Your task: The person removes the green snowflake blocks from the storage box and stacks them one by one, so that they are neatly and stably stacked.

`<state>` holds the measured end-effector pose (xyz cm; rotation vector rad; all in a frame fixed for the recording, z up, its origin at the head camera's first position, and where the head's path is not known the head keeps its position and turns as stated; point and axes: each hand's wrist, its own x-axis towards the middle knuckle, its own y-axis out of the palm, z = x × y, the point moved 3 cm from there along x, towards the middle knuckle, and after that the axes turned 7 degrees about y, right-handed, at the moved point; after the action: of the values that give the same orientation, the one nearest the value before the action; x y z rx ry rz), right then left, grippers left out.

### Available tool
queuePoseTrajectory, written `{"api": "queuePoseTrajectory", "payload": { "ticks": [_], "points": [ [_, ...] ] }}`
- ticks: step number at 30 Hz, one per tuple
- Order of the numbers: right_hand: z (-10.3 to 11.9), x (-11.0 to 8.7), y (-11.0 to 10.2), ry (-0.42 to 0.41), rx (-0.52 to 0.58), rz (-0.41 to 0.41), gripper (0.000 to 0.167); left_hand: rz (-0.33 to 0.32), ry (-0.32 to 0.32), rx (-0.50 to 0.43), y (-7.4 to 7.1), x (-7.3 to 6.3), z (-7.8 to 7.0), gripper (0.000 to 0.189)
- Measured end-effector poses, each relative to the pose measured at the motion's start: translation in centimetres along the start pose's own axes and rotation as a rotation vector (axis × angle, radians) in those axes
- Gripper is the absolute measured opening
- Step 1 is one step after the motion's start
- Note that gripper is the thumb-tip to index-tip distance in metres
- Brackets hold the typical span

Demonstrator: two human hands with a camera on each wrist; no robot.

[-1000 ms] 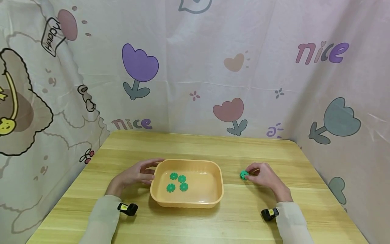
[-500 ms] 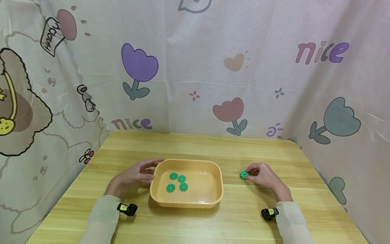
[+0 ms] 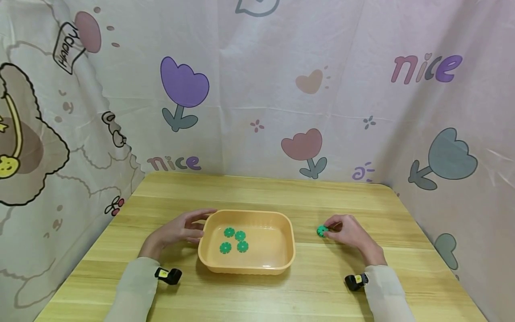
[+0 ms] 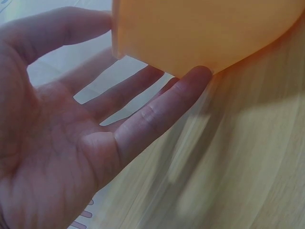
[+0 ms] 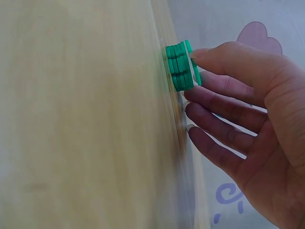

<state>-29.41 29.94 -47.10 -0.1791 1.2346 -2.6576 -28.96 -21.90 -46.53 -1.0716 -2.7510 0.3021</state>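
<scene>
My right hand (image 3: 344, 230) is at a short stack of green notched plastic discs (image 5: 177, 69) on the table. In the right wrist view its thumb and forefinger pinch the top disc (image 5: 196, 75), which tilts a little away from the stack. The other fingers of that hand curve loosely below. Left of centre, my left hand (image 3: 181, 230) rests with spread fingers against the end of a yellow-orange plastic tray (image 3: 287, 243). One fingertip (image 4: 200, 74) is low on the tray's outer wall, another right at its rim. Several green discs (image 3: 242, 246) lie flat inside the tray's left half.
The wooden table (image 3: 265, 192) extends around the tray, with bare wood between the tray and the disc stack. Patterned curtains (image 3: 249, 67) rise behind the table and along both sides. Small black wrist cameras (image 3: 356, 282) sit at the sleeve cuffs.
</scene>
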Motion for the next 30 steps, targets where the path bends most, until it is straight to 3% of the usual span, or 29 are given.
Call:
{"api": "queuePoseTrajectory", "payload": {
  "ticks": [30],
  "points": [
    [-0.12,0.02,0.13,-0.007,-0.042,-0.005,0.023,0.003,0.008,0.014,-0.02,0.04,0.06,0.074]
  ]
}}
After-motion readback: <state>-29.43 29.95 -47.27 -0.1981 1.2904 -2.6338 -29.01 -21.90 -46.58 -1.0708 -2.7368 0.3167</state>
